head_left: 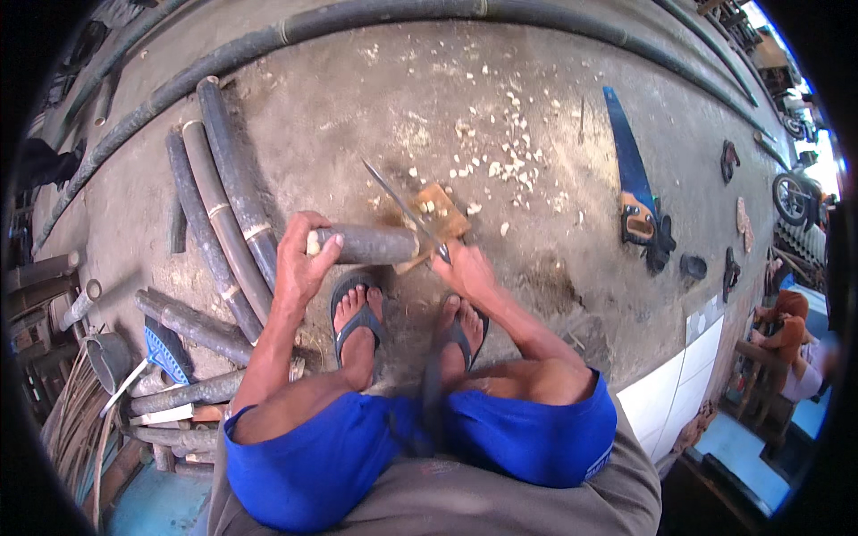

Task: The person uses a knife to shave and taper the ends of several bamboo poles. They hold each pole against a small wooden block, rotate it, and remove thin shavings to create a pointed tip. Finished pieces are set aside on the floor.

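My left hand point(302, 252) is closed around the left end of a short, dark bamboo piece point(371, 244), which lies sideways in front of my feet. In my right hand point(466, 271) is the handle of a long-bladed knife point(391, 192). Its blade slants up and to the left, passing close to the bamboo's right end; whether it touches cannot be made out. Under and behind that end sits a brown wooden block point(442, 211). Pale chips point(518, 147) are strewn over the floor beyond the block.
A handsaw point(633, 170) with a wooden handle lies to the right, near dark footwear point(661, 246). Several bamboo poles point(234, 170) lie at the left, and a long pole point(375, 12) curves across the far side. A blue broom point(165, 350) and a bucket point(109, 362) stand lower left. Another person point(791, 335) sits far right.
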Demonstrator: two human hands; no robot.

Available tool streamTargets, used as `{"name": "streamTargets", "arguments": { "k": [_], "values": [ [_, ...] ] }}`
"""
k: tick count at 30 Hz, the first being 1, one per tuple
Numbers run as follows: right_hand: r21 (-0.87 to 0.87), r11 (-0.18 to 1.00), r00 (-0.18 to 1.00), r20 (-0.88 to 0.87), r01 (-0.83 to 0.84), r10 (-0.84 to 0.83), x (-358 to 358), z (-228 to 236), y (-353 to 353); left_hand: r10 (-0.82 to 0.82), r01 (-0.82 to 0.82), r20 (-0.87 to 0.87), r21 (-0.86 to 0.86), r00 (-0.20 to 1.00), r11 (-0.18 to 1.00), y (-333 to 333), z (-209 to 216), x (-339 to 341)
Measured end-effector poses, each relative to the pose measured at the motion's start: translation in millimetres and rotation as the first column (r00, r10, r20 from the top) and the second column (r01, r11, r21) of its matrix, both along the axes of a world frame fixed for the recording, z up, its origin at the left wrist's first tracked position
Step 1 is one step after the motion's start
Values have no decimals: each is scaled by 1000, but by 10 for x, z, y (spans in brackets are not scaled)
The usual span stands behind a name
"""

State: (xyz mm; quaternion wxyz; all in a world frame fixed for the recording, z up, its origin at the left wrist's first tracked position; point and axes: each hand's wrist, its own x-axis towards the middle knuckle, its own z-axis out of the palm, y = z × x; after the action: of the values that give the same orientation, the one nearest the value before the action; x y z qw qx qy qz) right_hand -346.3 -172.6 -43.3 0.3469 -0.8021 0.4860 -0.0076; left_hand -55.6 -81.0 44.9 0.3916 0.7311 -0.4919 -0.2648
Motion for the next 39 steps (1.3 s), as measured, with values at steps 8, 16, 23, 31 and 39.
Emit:
{"name": "streamTargets", "arguments": {
  "k": [8,16,23,31,39],
  "values": [
    [3,999,997,70,-37,36,184,483,22,-57,57,-19,-34,998,998,86,-78,97],
    [114,993,999,-34,35,-32,-3,19,62,117,-122,-154,-24,981,992,53,-32,-14],
    [16,999,970,238,35,-38,258,846,-65,146,-117,-93,266,985,957,15,81,37],
    [-43,999,996,-88,2,-6,72,44,37,122,-103,-85,202,989,974,-52,8,7],
    [-27,992,845,526,123,-90,382,1286,-108,55,-42,-90,138,994,990,173,-69,104]
  ]
}}
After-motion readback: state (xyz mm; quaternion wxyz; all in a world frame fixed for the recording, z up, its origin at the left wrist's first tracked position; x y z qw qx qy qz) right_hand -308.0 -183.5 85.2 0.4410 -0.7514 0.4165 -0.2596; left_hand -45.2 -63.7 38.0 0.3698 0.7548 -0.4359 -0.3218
